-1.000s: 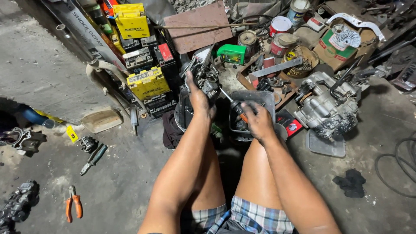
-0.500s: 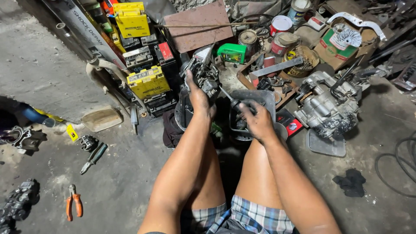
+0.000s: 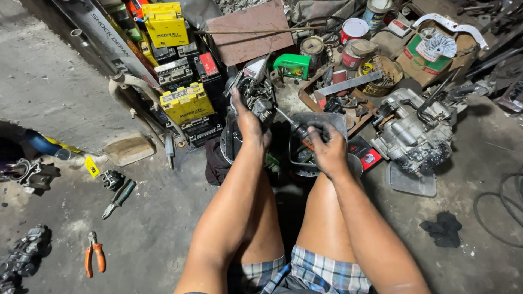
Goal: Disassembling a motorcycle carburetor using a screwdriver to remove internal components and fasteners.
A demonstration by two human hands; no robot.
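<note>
Nothing of note has shifted since the earlier frames: both hands sit where they were, and the screwdriver lies at the same angle.

Left hand [image 3: 249,121] is clamped on a small dark engine part [image 3: 256,97], held up just above the black pan [image 3: 231,142] on the floor. Right hand [image 3: 328,149] is closed round the handle of a screwdriver [image 3: 298,130], whose shaft runs toward 10 o'clock with its tip at the part. The hands are apart, joined only through tool and part.

Judgement: a fastener on the part is being worked; the next move calls for a steady left grip while the right hand turns, keeping the tip seated.

Count, by position from the hands:
- yellow batteries: two, one [image 3: 186,103] at 9 o'clock, one [image 3: 165,24] at 11 o'clock.
- engine block [image 3: 411,133]: one, at 3 o'clock.
- orange-handled pliers [image 3: 93,256]: one, at 8 o'clock.
- green-handled tool [image 3: 119,198]: one, at 8 o'clock.
- green container [image 3: 293,65]: one, at 12 o'clock.
- black rag [image 3: 444,228]: one, at 4 o'clock.

Smaller clutter at 1 o'clock is too tangled to count.
</note>
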